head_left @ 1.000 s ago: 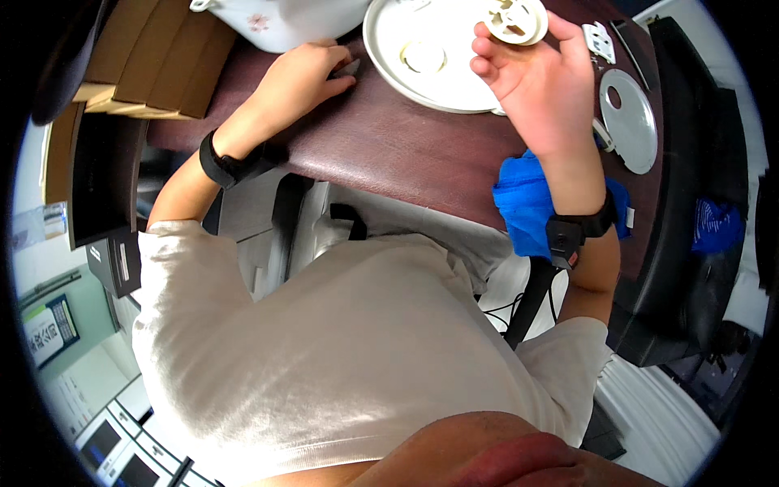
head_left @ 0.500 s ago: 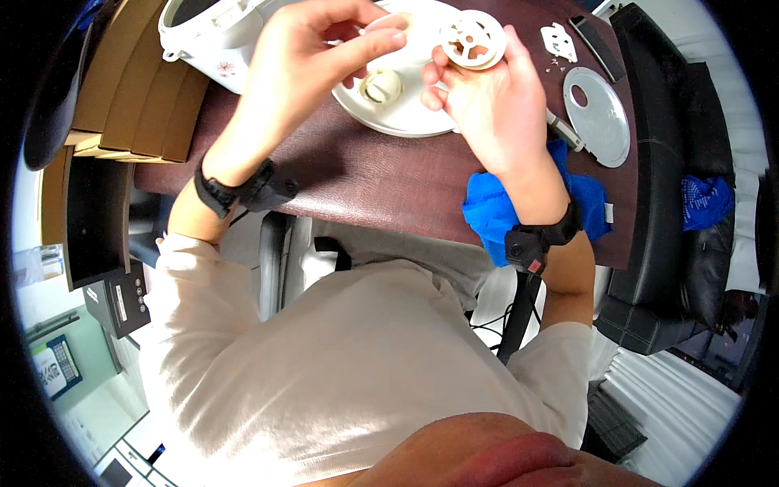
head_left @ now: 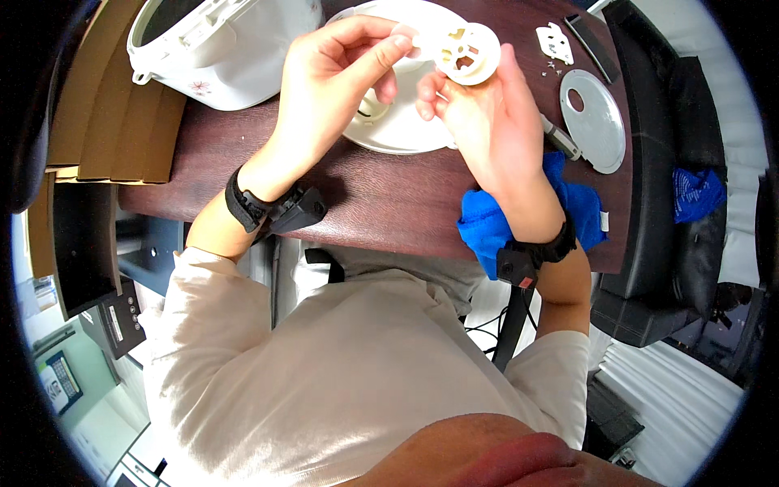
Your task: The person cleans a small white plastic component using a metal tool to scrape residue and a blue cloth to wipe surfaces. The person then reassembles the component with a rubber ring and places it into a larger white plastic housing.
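Note:
My right hand point(head_left: 491, 118) holds up a round white plastic part point(head_left: 489, 57) with cut-outs in its middle, gripped between thumb and fingers. Close to its left side, my left hand point(head_left: 341, 81) has thumb and forefinger pinched together. A pale bit shows at those fingertips, but against the white behind it I cannot make out what it is. Below both hands lies a large round white plastic cover point(head_left: 410, 140) on the table. A cream round fitting point(head_left: 369, 109) on that cover is partly hidden by my left hand.
A white appliance housing point(head_left: 235, 69) stands at the far left by cardboard boxes point(head_left: 118, 122). On the right lie a grey disc with a hole point(head_left: 599, 122), a white plate point(head_left: 555, 42), small screws point(head_left: 552, 66), a grey-handled tool point(head_left: 561, 142) and a blue cloth point(head_left: 483, 223).
My left hand has moved right and slightly down, closer to the round part. The round part has tilted a little in my right hand. The whole view has shifted slightly.

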A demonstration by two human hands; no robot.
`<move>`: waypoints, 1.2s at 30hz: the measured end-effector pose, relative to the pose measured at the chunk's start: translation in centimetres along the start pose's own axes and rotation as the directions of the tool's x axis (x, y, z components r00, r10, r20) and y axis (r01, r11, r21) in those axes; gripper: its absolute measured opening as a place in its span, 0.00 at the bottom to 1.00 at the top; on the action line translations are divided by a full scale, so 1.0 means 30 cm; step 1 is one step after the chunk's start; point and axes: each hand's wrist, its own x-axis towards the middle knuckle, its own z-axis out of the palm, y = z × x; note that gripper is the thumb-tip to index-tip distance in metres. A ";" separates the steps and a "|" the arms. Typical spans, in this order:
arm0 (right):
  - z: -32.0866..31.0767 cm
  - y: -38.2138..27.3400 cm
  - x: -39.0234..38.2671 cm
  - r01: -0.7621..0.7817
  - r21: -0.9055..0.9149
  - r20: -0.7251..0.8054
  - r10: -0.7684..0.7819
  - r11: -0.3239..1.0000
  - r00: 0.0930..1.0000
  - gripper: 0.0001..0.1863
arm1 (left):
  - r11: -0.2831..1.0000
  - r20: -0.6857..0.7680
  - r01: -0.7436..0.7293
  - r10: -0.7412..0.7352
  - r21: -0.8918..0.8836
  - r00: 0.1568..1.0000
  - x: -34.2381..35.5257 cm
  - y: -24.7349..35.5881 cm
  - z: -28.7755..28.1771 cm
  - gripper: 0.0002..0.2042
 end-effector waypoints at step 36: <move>0.025 0.005 -0.041 0.092 -0.689 -0.092 -0.212 0.719 0.973 0.11 | 0.968 0.166 0.149 -0.116 -0.201 0.979 -0.021 -0.018 -0.024 0.06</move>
